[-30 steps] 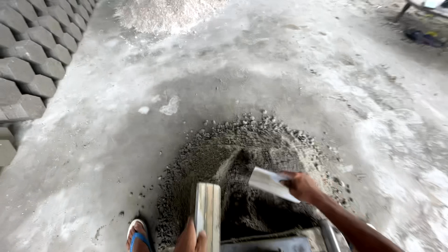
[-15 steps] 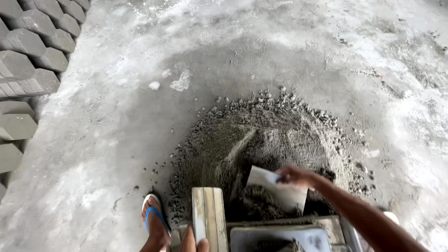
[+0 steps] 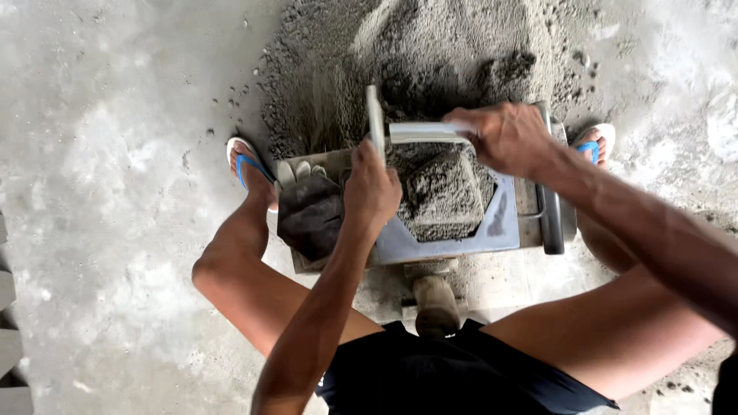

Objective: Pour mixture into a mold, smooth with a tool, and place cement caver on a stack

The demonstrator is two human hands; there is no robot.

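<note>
My left hand [image 3: 371, 188] is closed around a thin flat board [image 3: 375, 119] held on edge over a grey metal mould [image 3: 453, 240]. The mould sits on the floor between my knees, heaped with damp grey cement mix [image 3: 442, 192]. My right hand [image 3: 503, 138] grips a flat metal scoop [image 3: 427, 132] at the mould's far rim, its blade lying level and touching the board. Just beyond the mould lies the big pile of mix [image 3: 446, 54].
A dark work glove [image 3: 311, 211] lies on the mould's left side. My feet in blue flip-flops [image 3: 246, 165] [image 3: 592, 146] flank the mould. A metal bar [image 3: 550, 223] runs along its right side, a stubby handle [image 3: 434, 303] points toward me. Grey paving blocks [image 3: 8, 346] sit at the left edge.
My view has tipped down from the pile to the mould. My right hand carried the scoop from the pile back over the mould, and my left hand brought the board up against it.
</note>
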